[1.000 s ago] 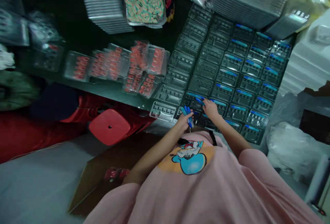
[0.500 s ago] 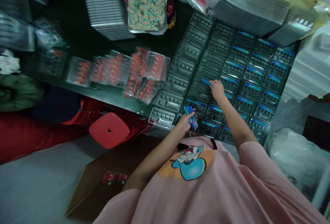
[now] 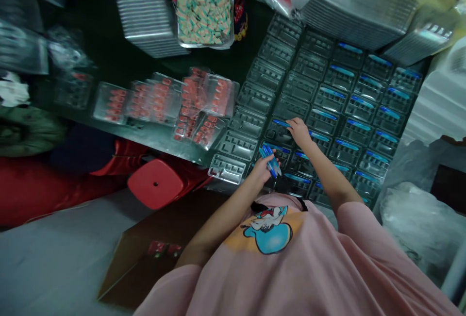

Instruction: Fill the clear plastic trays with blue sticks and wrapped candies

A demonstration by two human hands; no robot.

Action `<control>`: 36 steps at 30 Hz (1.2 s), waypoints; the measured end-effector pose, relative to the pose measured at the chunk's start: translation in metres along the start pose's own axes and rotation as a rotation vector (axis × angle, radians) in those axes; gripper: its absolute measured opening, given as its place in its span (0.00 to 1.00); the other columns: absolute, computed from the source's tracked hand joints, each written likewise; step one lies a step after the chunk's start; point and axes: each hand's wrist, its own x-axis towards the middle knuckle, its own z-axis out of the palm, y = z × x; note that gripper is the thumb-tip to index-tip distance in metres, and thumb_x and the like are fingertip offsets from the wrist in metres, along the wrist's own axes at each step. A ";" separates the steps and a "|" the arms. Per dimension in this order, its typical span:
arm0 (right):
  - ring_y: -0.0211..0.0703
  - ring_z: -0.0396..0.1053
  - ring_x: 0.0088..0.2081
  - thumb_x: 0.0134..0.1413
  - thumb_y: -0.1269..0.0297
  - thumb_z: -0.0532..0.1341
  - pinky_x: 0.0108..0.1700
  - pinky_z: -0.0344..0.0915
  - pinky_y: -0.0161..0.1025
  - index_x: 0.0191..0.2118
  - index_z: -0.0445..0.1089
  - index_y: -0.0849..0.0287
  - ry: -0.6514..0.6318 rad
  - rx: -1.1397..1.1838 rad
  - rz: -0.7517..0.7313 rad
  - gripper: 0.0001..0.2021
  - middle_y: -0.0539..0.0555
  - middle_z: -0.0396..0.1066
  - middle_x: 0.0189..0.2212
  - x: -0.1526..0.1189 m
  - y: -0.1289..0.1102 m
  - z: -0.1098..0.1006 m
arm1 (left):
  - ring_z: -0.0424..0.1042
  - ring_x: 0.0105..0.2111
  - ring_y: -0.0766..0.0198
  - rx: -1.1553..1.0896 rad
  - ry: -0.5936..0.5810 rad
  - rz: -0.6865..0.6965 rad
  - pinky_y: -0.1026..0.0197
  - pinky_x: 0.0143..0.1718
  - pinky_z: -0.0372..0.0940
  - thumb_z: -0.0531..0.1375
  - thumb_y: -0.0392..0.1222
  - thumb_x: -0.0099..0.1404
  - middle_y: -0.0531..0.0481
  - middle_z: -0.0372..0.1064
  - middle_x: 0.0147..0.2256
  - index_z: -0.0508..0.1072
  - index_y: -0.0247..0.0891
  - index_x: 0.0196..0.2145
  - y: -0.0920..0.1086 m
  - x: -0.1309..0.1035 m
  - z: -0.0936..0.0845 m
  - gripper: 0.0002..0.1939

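Note:
Rows of clear plastic trays (image 3: 300, 85) cover the right part of the dark table, many with a blue pen (image 3: 342, 70) along one edge. My left hand (image 3: 262, 166) is closed round several blue pens (image 3: 270, 159) above the trays nearest my body. Further right, my right hand (image 3: 299, 129) has its fingertips on the right end of a blue pen (image 3: 280, 123), which lies along the upper edge of a tray in the third column from the right hand's left side. The columns of trays at the left hold no pens.
Packs of red pieces (image 3: 218, 95) lie left of the trays. Behind them stand a tray of small green-and-beige pieces (image 3: 206, 8) and stacked clear trays (image 3: 145, 22). More stacks (image 3: 358, 10) stand at the back right; a red stool (image 3: 155, 183) is below the table edge.
My right hand has moved a little left and down with the pen, which now lies at the tray's upper edge. My left hand still holds its pens.

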 end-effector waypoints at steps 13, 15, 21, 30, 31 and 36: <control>0.40 0.69 0.33 0.53 0.65 0.61 0.40 0.66 0.38 0.50 0.71 0.59 -0.107 0.426 0.079 0.17 0.51 0.73 0.33 -0.029 -0.023 -0.021 | 0.73 0.29 0.67 -0.060 -0.041 0.124 0.62 0.37 0.68 0.69 0.33 0.54 0.52 0.75 0.31 0.75 0.38 0.44 0.016 0.031 0.048 0.18; 0.44 0.70 0.39 0.56 0.68 0.59 0.46 0.66 0.41 0.51 0.71 0.61 -0.002 0.269 0.069 0.17 0.56 0.73 0.40 -0.002 -0.005 -0.035 | 0.73 0.30 0.68 -0.057 -0.070 0.110 0.62 0.37 0.68 0.68 0.35 0.56 0.52 0.75 0.33 0.74 0.40 0.47 0.020 0.028 0.050 0.20; 0.51 0.67 0.47 0.58 0.74 0.56 0.51 0.64 0.44 0.53 0.71 0.61 0.005 -0.146 0.101 0.17 0.62 0.70 0.46 0.075 0.032 -0.053 | 0.73 0.28 0.69 -0.060 -0.039 0.049 0.62 0.35 0.68 0.67 0.38 0.59 0.53 0.73 0.33 0.73 0.43 0.49 0.025 0.021 0.046 0.20; 0.53 0.65 0.49 0.57 0.72 0.59 0.53 0.63 0.46 0.48 0.73 0.63 -0.009 -0.146 -0.008 0.13 0.63 0.70 0.45 0.097 0.035 -0.038 | 0.73 0.29 0.68 -0.141 -0.039 0.057 0.60 0.37 0.68 0.65 0.37 0.61 0.52 0.73 0.32 0.74 0.42 0.46 0.032 0.025 0.045 0.14; 0.52 0.65 0.49 0.58 0.71 0.59 0.53 0.63 0.46 0.47 0.74 0.63 0.021 -0.087 -0.009 0.12 0.63 0.70 0.45 0.095 0.031 -0.038 | 0.73 0.30 0.67 -0.154 -0.041 0.062 0.59 0.39 0.68 0.64 0.37 0.62 0.52 0.73 0.32 0.74 0.42 0.45 0.034 0.026 0.047 0.13; 0.44 0.69 0.36 0.58 0.61 0.60 0.43 0.66 0.41 0.36 0.73 0.60 -0.152 0.419 -0.059 0.08 0.54 0.73 0.33 0.060 -0.007 -0.035 | 0.75 0.36 0.65 -0.212 -0.049 0.133 0.55 0.46 0.67 0.63 0.36 0.62 0.51 0.75 0.37 0.74 0.42 0.45 0.040 0.037 0.062 0.12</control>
